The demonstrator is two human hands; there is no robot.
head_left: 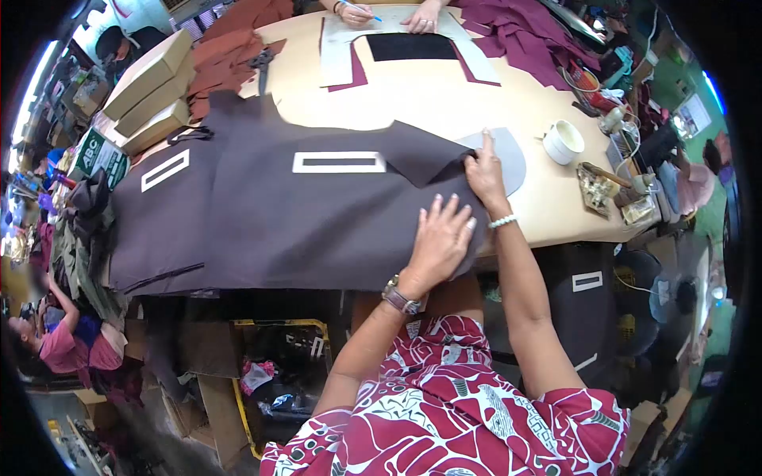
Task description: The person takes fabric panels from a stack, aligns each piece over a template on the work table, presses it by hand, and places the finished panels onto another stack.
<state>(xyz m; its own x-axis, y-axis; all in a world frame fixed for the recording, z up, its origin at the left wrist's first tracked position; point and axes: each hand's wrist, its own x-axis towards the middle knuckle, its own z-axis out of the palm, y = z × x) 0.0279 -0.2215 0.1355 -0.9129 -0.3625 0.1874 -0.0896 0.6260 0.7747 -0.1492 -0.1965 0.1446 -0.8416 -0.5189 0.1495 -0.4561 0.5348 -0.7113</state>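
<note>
A large dark grey-brown fabric piece (278,222) lies across the near side of the table. Two white rectangular frame-shaped patches sit on it: one near the middle (340,157), one tilted at the left (165,166). My left hand (441,240), with a watch at the wrist, rests flat on the cloth, fingers apart. At the fabric's right edge, where a corner is folded over, my right hand (486,173) grips the cloth with bent fingers, its index finger stretched out. A pale grey rounded flat piece (512,163) shows partly beneath the cloth and my right hand.
Across the table (317,107), another person's hands (357,14) hold a blue pen over a pale pattern piece (336,59). Scissors (261,70), cardboard boxes (155,83), maroon fabric (528,36), a white cup (563,141) and a brush (605,174) lie around.
</note>
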